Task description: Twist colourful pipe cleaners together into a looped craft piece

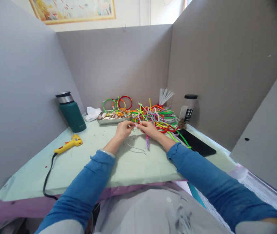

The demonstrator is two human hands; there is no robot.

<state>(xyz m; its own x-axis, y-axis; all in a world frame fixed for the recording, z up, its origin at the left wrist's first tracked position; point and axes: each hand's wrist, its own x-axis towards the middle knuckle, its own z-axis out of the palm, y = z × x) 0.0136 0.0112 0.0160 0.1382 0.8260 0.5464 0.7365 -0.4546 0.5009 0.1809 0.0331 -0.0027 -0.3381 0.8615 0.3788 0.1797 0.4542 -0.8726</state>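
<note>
My left hand and my right hand meet above the middle of the table, fingertips pinched together. Between them is a small pale pink piece, probably part of a pipe cleaner; most of it is hidden by the fingers. Below my right hand a purple and pink fuzzy pipe cleaner piece points toward me; whether it joins the held piece I cannot tell. Thin grey stems lie on the cloth between my forearms. Just behind my right hand spreads a tangled heap of coloured pipe cleaners.
A metal tray of small pieces stands behind my left hand, with fuzzy rings behind it. On the left are a yellow glue gun, its cord, and a green bottle. A clear bottle and black mat are right. Partitions enclose the table.
</note>
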